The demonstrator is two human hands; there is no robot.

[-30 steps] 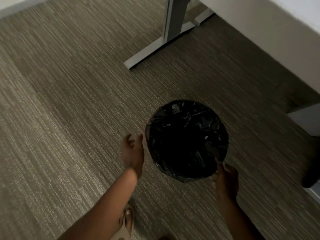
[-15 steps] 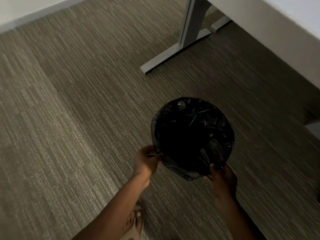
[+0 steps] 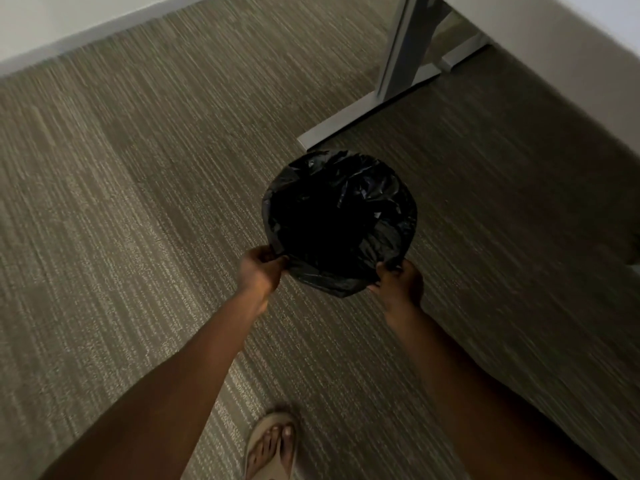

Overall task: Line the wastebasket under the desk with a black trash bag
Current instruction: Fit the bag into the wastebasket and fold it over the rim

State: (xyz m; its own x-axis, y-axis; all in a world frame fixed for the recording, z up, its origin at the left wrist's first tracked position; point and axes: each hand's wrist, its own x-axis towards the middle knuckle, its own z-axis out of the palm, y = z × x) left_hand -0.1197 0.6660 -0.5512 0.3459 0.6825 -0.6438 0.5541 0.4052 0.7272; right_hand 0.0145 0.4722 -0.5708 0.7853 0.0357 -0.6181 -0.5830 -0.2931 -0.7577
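Note:
A round wastebasket (image 3: 329,284) stands on the carpet, fully covered by a crinkled black trash bag (image 3: 341,216) that drapes over its rim and hides its walls. My left hand (image 3: 260,271) grips the rim at the near left, fingers closed on the plastic. My right hand (image 3: 400,284) grips the rim at the near right in the same way. The basket's inside is dark and I cannot see its bottom.
A white desk top (image 3: 554,39) runs along the upper right, with its grey metal leg and floor foot (image 3: 363,114) just beyond the basket. A white wall base (image 3: 86,39) crosses the upper left. My sandalled foot (image 3: 272,445) stands on the carpet below.
Both hands went from open beside the basket to closed on its bag-covered rim. The basket now sits nearer the desk foot, and my arms reach further out.

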